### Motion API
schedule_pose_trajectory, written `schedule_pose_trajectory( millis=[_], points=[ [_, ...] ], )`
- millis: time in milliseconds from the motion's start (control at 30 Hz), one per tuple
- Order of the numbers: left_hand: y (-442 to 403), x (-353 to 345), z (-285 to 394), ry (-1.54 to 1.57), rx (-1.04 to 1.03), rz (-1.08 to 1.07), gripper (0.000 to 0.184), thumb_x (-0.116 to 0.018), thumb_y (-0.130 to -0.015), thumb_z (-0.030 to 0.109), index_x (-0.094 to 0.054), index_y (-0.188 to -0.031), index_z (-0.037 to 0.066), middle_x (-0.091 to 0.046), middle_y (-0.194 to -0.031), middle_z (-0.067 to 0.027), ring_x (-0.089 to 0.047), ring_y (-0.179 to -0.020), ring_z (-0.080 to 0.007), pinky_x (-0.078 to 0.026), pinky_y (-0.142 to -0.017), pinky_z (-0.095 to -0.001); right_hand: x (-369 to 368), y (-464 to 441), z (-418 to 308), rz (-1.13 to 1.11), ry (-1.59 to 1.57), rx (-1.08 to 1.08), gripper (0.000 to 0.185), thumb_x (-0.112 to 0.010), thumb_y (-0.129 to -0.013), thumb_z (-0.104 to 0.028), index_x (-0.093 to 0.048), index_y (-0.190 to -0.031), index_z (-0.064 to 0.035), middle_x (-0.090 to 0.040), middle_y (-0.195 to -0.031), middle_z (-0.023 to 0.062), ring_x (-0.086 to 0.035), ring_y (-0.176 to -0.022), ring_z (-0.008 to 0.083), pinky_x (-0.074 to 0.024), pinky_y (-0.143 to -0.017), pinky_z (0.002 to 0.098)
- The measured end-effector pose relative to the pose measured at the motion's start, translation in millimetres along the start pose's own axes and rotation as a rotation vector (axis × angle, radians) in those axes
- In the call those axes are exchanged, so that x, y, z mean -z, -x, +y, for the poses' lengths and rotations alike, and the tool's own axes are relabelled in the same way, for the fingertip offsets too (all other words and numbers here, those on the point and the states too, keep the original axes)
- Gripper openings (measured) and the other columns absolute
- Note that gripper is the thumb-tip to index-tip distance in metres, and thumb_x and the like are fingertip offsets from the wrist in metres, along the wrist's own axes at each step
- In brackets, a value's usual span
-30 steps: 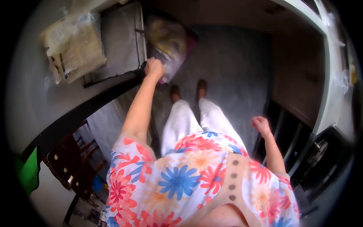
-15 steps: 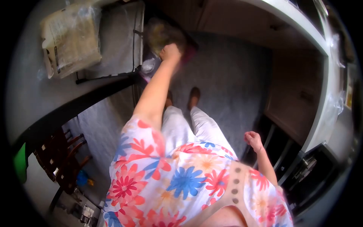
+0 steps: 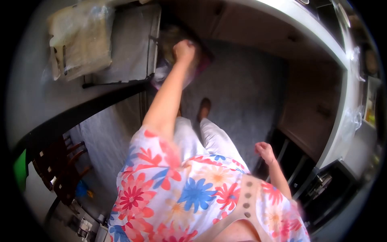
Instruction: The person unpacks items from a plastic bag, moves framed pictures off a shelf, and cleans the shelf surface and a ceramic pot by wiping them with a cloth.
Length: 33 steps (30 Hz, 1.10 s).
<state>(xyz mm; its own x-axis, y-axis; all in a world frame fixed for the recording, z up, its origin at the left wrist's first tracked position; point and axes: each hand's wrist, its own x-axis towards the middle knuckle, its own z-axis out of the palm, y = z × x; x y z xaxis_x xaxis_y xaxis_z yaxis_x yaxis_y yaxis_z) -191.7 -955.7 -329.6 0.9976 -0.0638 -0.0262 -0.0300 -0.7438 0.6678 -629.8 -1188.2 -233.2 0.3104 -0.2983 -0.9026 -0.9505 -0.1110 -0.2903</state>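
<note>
My left hand [image 3: 184,50] reaches forward at the end of a stretched arm, closed in a fist. Its fingers grip a see-through plastic bag [image 3: 162,72] with purple along its edge, which hangs around and below the hand. Something brownish-yellow shows dimly in the bag; blur and shadow hide what it is. Out to my right side, my right hand [image 3: 264,152] hangs with its fingers curled in, and nothing shows in it.
At left, a table [image 3: 28,117] with a dark edge bears a grey folder-like case [image 3: 135,44] and a plastic-wrapped beige package [image 3: 82,44]. A pale-edged counter [image 3: 322,36] over brown cabinets [image 3: 310,97] curves along the right. A dark wooden chair [image 3: 60,165] stands lower left.
My left hand, still closed, has shifted slightly right in view with the bag. My right hand has moved slightly left. My feet have changed position, and the table and package appear shifted right.
</note>
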Motion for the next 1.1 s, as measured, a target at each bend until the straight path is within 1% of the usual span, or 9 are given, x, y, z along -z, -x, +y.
schedule_pose_trajectory(
  millis=[133,200,300,533,600,667,833,1033,1100],
  points=[
    [65,76,21,0.176,-0.231,0.14,0.013,-0.057,-0.07,0.015,-0.055,-0.07,0.002,-0.054,-0.066,-0.0127,-0.055,-0.057,-0.0269,-0.042,-0.052,-0.0334,-4,-19,-19,-0.045,0.039,0.025,0.018,-0.051,-0.084,-0.016,-0.059,-0.088,-0.0002,-0.059,-0.073,0.0027,-0.059,-0.065,0.0116,-0.0423,-0.055,0.0242],
    [92,109,29,0.277,-0.227,0.084,0.009,-0.059,-0.07,0.005,-0.057,-0.078,0.0,-0.055,-0.07,-0.0079,-0.056,-0.059,-0.0154,-0.044,-0.056,-0.0249,-9,-32,-38,-0.075,0.059,0.131,0.018,-0.051,-0.084,-0.016,-0.059,-0.086,-0.0002,-0.059,-0.071,0.0029,-0.058,-0.064,0.0114,-0.0421,-0.054,0.0241],
    [117,151,37,0.437,-0.26,-0.015,0.012,-0.063,-0.07,0.002,-0.056,-0.078,-0.002,-0.058,-0.087,-0.0064,-0.055,-0.076,-0.0109,-0.044,-0.069,-0.0226,-17,-56,-83,-0.091,0.074,0.301,0.018,-0.051,-0.084,-0.016,-0.059,-0.083,0.0001,-0.058,-0.069,0.0029,-0.056,-0.061,0.0109,-0.0419,-0.052,0.0234],
    [137,263,14,1.494,0.017,-0.086,0.016,-0.052,-0.067,0.002,-0.053,-0.083,0.005,-0.055,-0.09,-0.0057,-0.054,-0.087,-0.0161,-0.042,-0.083,-0.0286,-43,-91,-241,-0.158,-0.007,0.61,0.032,-0.053,-0.079,-0.013,-0.051,-0.109,-0.0025,-0.059,-0.082,0.0046,-0.056,-0.066,0.0109,-0.0438,-0.054,0.0239],
    [156,292,-11,1.642,0.144,0.057,0.048,-0.051,-0.067,0.015,-0.05,-0.112,0.0,-0.054,-0.11,-0.0138,-0.051,-0.104,-0.0269,-0.039,-0.092,-0.0394,-53,-93,-281,-0.127,0.02,0.693,0.044,-0.054,-0.078,-0.013,-0.044,-0.119,-0.0043,-0.058,-0.093,0.0065,-0.056,-0.075,0.0122,-0.0447,-0.057,0.0245],
    [187,326,-36,1.539,0.149,-0.03,0.057,-0.049,-0.067,0.022,-0.046,-0.119,0.0,-0.049,-0.121,-0.016,-0.048,-0.11,-0.03,-0.038,-0.094,-0.0424,-63,-98,-308,-0.115,0.067,0.743,0.051,-0.055,-0.077,-0.013,-0.039,-0.125,-0.0062,-0.057,-0.101,0.0087,-0.055,-0.083,0.0142,-0.0455,-0.061,0.0255],
    [270,376,-84,1.67,0.24,-0.019,0.047,-0.042,-0.069,0.024,-0.052,-0.109,0.001,-0.055,-0.112,-0.0177,-0.053,-0.103,-0.0317,-0.042,-0.09,-0.0415,-87,-116,-318,-0.155,0.162,0.779,0.06,-0.056,-0.077,-0.015,-0.032,-0.132,-0.0102,-0.051,-0.116,0.0117,-0.053,-0.097,0.0197,-0.0459,-0.072,0.0285],
    [338,402,-167,1.687,0.352,0.27,0.043,-0.038,-0.078,0.029,-0.056,-0.104,0.001,-0.058,-0.106,-0.0117,-0.055,-0.098,-0.0264,-0.044,-0.086,-0.0387,-145,-65,-308,-0.279,0.105,0.569,0.07,-0.057,-0.078,-0.016,-0.019,-0.137,-0.0171,-0.048,-0.121,0.0115,-0.052,-0.101,0.0205,-0.0453,-0.076,0.0358],
    [338,411,-171,1.52,0.513,0.52,0.038,-0.037,-0.079,0.025,-0.056,-0.099,0.0,-0.059,-0.101,-0.0105,-0.055,-0.095,-0.0242,-0.044,-0.082,-0.0372,-172,-62,-310,-0.316,0.133,0.561,0.072,-0.056,-0.078,-0.014,-0.017,-0.138,-0.0196,-0.046,-0.122,0.0109,-0.053,-0.1,0.0196,-0.0454,-0.075,0.0381]
  ],
)
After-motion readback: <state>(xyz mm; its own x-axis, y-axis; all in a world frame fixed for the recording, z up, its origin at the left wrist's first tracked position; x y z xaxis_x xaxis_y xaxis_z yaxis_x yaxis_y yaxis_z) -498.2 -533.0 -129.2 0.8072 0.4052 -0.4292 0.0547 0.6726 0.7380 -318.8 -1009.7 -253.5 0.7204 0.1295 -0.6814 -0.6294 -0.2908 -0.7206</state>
